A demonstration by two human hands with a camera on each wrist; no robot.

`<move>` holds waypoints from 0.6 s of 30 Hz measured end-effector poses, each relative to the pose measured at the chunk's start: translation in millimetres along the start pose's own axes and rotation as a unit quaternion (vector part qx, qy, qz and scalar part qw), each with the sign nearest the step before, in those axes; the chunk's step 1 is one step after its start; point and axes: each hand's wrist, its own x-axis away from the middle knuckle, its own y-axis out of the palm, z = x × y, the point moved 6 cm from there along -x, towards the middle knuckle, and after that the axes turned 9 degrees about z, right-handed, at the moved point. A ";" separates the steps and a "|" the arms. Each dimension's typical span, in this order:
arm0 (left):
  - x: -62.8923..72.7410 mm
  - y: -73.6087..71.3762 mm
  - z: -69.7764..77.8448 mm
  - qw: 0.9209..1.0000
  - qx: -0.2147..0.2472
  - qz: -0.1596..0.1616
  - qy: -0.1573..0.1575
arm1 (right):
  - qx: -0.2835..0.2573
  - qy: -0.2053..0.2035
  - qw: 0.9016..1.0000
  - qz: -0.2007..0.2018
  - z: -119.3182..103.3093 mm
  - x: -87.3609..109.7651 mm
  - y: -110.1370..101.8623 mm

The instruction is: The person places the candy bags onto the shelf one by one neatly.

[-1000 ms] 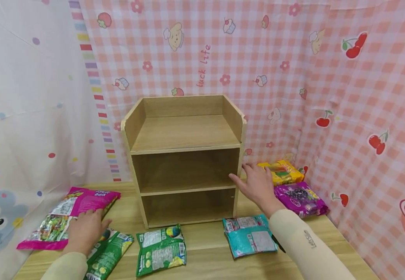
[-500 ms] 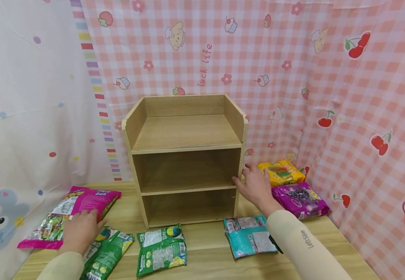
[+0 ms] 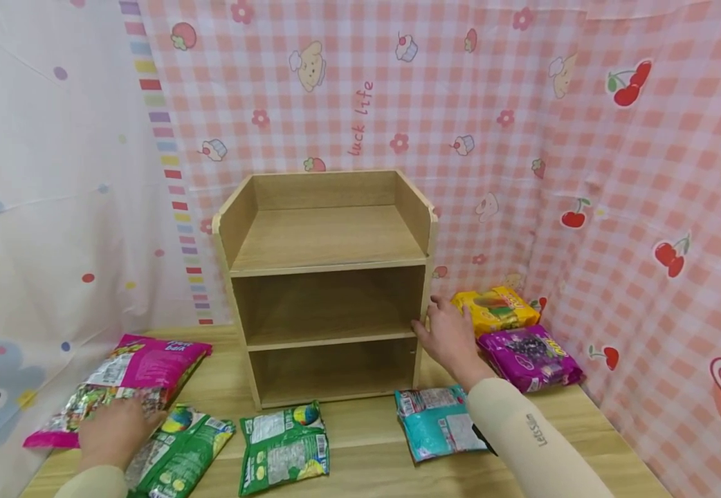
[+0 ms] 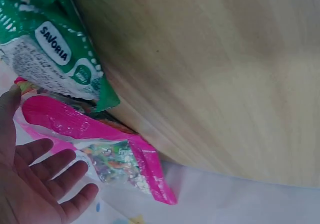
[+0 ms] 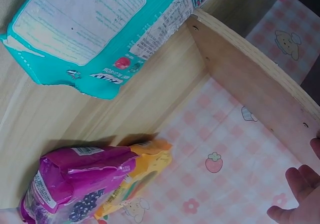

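My left hand (image 3: 114, 432), fingers spread, hovers over the lower part of a magenta candy bag (image 3: 149, 366) with a clear window. Beside that hand lies a green snack bag (image 3: 186, 449), marked "Savoria" in the left wrist view. My right hand (image 3: 450, 339) is at the right side panel of a wooden three-tier shelf (image 3: 335, 263), its thumb by the front edge and its fingers loosely bent along the outside. In the right wrist view the fingers (image 5: 302, 179) show close to the panel, with nothing between them.
A second green bag (image 3: 286, 449) lies before the shelf, with a teal bag (image 3: 438, 425) to its right. A purple grape-print bag (image 3: 528, 360) and a yellow bag (image 3: 497, 308) lie at the right, near the pink checked curtain (image 3: 491, 104). White cloth (image 3: 55, 173) hangs at the left.
My left hand has moved toward the front and left, from the middle of the magenta bag to its lower end. My right hand stays by the shelf's side, barely shifted.
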 end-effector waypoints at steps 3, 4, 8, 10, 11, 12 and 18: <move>0.4 3.6 -3.0 1.000 -0.001 -0.006 -0.004 | -0.001 0.003 1.000 0.001 -0.3 0.2 0.5; 0.3 4.9 -3.2 1.000 0.001 -0.011 -0.004 | -0.002 0.005 1.000 0.002 -0.7 0.3 0.5; 0.0 7.7 -1.1 1.000 0.002 -0.025 -0.004 | -0.001 0.008 1.000 0.004 -1.5 0.4 0.3; 0.4 8.0 0.6 1.000 0.004 -0.028 -0.005 | 0.001 0.010 1.000 0.003 -1.9 0.9 0.7; 0.6 7.4 2.0 1.000 0.005 -0.028 -0.006 | 0.001 0.009 1.000 0.003 -2.0 1.3 0.8; 0.9 7.2 3.2 1.000 0.009 -0.030 -0.006 | 0.003 0.009 1.000 0.004 -2.3 1.8 0.7; 1.3 4.5 11.8 0.999 0.026 -0.025 0.005 | 0.000 0.004 1.000 0.018 -2.2 3.8 0.3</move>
